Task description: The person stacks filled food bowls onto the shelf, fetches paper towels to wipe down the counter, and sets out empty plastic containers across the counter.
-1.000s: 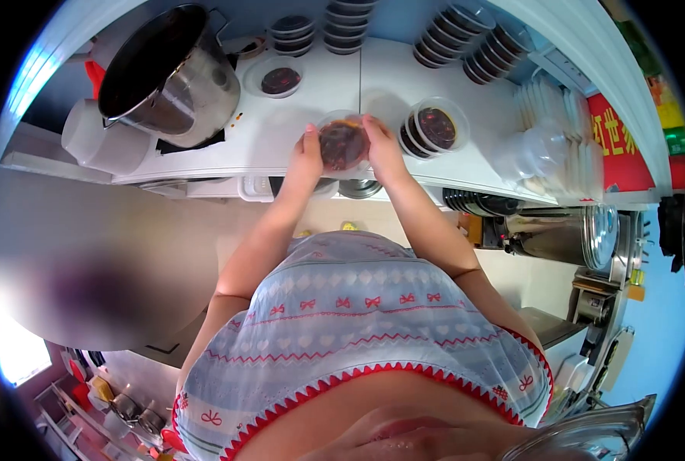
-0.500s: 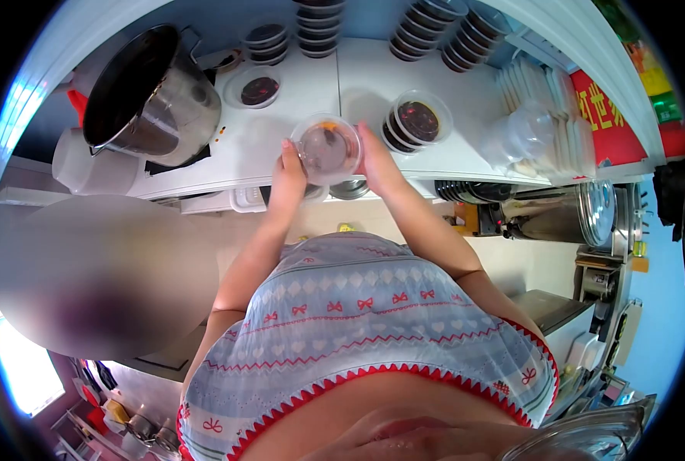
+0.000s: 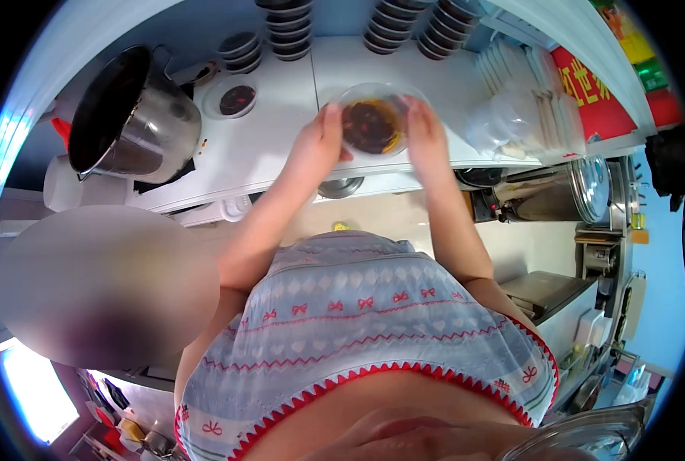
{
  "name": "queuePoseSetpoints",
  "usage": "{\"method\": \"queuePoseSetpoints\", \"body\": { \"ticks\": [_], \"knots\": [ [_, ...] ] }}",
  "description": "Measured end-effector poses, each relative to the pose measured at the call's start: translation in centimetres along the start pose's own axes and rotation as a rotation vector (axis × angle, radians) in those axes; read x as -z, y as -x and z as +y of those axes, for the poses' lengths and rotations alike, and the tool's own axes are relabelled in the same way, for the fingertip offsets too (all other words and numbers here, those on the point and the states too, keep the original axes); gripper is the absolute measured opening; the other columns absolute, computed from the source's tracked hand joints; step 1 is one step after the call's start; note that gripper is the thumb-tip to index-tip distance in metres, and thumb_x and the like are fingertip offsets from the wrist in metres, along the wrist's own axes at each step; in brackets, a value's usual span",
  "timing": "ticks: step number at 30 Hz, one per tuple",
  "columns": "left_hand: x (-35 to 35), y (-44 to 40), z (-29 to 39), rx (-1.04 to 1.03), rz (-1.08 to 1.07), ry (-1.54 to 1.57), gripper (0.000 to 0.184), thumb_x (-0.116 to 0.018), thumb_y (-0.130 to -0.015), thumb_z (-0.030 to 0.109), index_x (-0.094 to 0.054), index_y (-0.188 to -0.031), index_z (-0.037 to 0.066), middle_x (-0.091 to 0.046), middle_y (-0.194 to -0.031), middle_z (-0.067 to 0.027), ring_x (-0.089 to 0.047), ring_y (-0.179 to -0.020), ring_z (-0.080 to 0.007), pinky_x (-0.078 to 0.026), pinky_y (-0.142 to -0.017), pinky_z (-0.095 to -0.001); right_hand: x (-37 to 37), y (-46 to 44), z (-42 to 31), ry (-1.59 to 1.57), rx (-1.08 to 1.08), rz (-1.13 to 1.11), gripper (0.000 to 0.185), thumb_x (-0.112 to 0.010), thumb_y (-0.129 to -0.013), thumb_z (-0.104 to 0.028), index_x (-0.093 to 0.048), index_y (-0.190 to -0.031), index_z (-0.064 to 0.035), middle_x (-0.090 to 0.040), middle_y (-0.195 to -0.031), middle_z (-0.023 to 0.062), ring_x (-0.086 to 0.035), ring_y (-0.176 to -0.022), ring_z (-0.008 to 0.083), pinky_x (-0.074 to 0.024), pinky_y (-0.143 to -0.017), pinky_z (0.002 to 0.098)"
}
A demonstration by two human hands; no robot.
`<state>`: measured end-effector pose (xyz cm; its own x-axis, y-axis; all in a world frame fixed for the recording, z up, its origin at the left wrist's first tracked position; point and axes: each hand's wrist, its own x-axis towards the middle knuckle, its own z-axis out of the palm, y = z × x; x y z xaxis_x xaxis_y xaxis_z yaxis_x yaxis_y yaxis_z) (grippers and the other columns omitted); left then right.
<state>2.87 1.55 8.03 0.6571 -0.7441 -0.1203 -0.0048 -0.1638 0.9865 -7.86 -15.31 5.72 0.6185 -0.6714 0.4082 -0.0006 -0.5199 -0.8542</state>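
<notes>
A round clear plastic bowl (image 3: 370,129) shows dark brown-red contents with orange oil along one side. My left hand (image 3: 323,142) is closed on its left side, the thumb near the rim. At the opposite side, my right hand (image 3: 425,138) grips the edge, slightly blurred. Another clear rim shows behind the bowl; I cannot tell whether the pieces are nested or what supports them underneath. To the left, on the white counter (image 3: 269,134), sits another clear bowl with dark contents (image 3: 236,100).
A large steel pot (image 3: 158,127) stands at the left, with orange drips beside it. Stacks of filled bowls (image 3: 289,34) line the back. At right are stacked clear and white containers (image 3: 512,127). A blurred round shape (image 3: 104,284) covers the lower left.
My hands have moved right with the clear bowl, to where the short stack of filled bowls stood. Dark contents now show between them. The view has shifted slightly.
</notes>
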Motion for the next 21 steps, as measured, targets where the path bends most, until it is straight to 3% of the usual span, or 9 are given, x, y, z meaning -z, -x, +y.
{"method": "queuePoseSetpoints", "body": {
  "ticks": [1, 3, 8, 10, 12, 14, 16, 18, 21],
  "knots": [
    [-0.6, -1.7, 0.3, -0.001, -0.007, 0.003, 0.056, -0.026, -0.1, 0.046, -0.05, -0.125, 0.003, -0.063, -0.094, -0.0116, -0.064, -0.072, -0.019, -0.052, -0.058, -0.0298, 1.1, -0.7, -0.4, 0.006, -0.001, 0.004, 0.039, -0.039, -0.099, -0.03, -0.06, -0.108, 0.0022, -0.062, -0.082, 0.0088, -0.059, -0.081, 0.0185, -0.0474, -0.078, 0.0324],
    [-2.2, -5.3, 1.3, -0.159, 0.031, -0.358, 0.057, -0.022, -0.1, 0.045, -0.06, -0.111, 0.004, -0.064, -0.076, -0.0114, -0.065, -0.063, -0.0241, -0.052, -0.062, -0.0337, 3.2, -2.7, -2.3, -0.112, -0.399, -0.063, 0.035, -0.04, -0.096, -0.025, -0.061, -0.11, -0.0002, -0.064, -0.082, 0.0124, -0.062, -0.085, 0.0254, -0.0477, -0.08, 0.0361],
    [-3.8, -8.9, 1.8, -0.183, 0.089, -0.723, 0.055, -0.02, -0.099, 0.046, -0.061, -0.103, 0.009, -0.065, -0.069, -0.0097, -0.065, -0.069, -0.0279, -0.05, -0.071, -0.0388, 4.3, -5.1, 3.0, 0.15, -0.373, -0.016, 0.035, -0.043, -0.094, -0.027, -0.062, -0.11, -0.0022, -0.064, -0.085, 0.0166, -0.061, -0.081, 0.0329, -0.0478, -0.076, 0.0379],
    [-2.6, -8.3, 0.7, -0.148, 0.203, -0.61, 0.049, -0.024, -0.098, 0.044, -0.054, -0.11, 0.007, -0.065, -0.085, -0.0241, -0.062, -0.084, -0.042, -0.049, -0.075, -0.0507, 4.4, -4.8, 3.3, 0.305, -0.292, -0.046, 0.035, -0.044, -0.094, -0.028, -0.061, -0.111, -0.0025, -0.064, -0.09, 0.0175, -0.06, -0.079, 0.0337, -0.0477, -0.075, 0.0377],
    [0.3, -6.7, -1.7, -0.161, 0.357, -0.354, 0.039, -0.035, -0.098, 0.04, -0.047, -0.114, 0.006, -0.063, -0.08, -0.0245, -0.062, -0.077, -0.0418, -0.049, -0.074, -0.0495, 4.5, -3.2, 1.5, 0.782, -0.011, 0.217, 0.032, -0.045, -0.093, -0.026, -0.059, -0.111, -0.0026, -0.06, -0.1, 0.016, -0.058, -0.075, 0.0321, -0.0469, -0.071, 0.037],
    [4.5, -6.6, -7.6, -0.138, 0.566, -0.211, 0.036, -0.043, -0.097, 0.036, -0.042, -0.113, 0.004, -0.059, -0.071, -0.0195, -0.06, -0.062, -0.0337, -0.052, -0.063, -0.0431, 5.0, -1.8, -2.0, 0.455, 0.12, 0.255, 0.027, -0.05, -0.091, -0.021, -0.058, -0.111, -0.0035, -0.057, -0.107, 0.0149, -0.058, -0.078, 0.0309, -0.0464, -0.07, 0.037],
    [8.5, -4.3, -8.8, 0.153, 0.724, 0.137, 0.046, -0.05, -0.094, 0.045, -0.039, -0.118, 0.007, -0.049, -0.073, -0.0037, -0.051, -0.055, -0.012, -0.049, -0.05, -0.0293, 4.2, 0.7, -3.0, 0.162, 0.179, 0.184, 0.018, -0.054, -0.088, -0.013, -0.061, -0.102, -0.0031, -0.058, -0.095, 0.0135, -0.057, -0.075, 0.0262, -0.0452, -0.065, 0.0331],
    [11.7, -3.4, -9.3, 0.26, 0.822, 0.267, 0.05, -0.052, -0.092, 0.047, -0.042, -0.113, 0.002, -0.051, -0.077, -0.0069, -0.053, -0.06, -0.0142, -0.051, -0.053, -0.0304, 2.8, 2.9, -3.5, 0.053, 0.43, -0.113, 0.014, -0.052, -0.087, -0.007, -0.063, -0.095, -0.0044, -0.058, -0.085, 0.0116, -0.057, -0.071, 0.0199, -0.0438, -0.061, 0.0277],
    [14.9, -4.4, -10.5, 0.365, 0.696, 0.439, 0.044, -0.055, -0.091, 0.039, -0.05, -0.104, -0.002, -0.055, -0.087, -0.0099, -0.056, -0.071, -0.0166, -0.055, -0.062, -0.0306, -1.4, 5.2, -5.2, -0.012, 0.342, -0.397, 0.015, -0.051, -0.087, -0.003, -0.065, -0.091, -0.005, -0.059, -0.08, 0.0105, -0.057, -0.069, 0.017, -0.0435, -0.06, 0.0253]
  ]
}}
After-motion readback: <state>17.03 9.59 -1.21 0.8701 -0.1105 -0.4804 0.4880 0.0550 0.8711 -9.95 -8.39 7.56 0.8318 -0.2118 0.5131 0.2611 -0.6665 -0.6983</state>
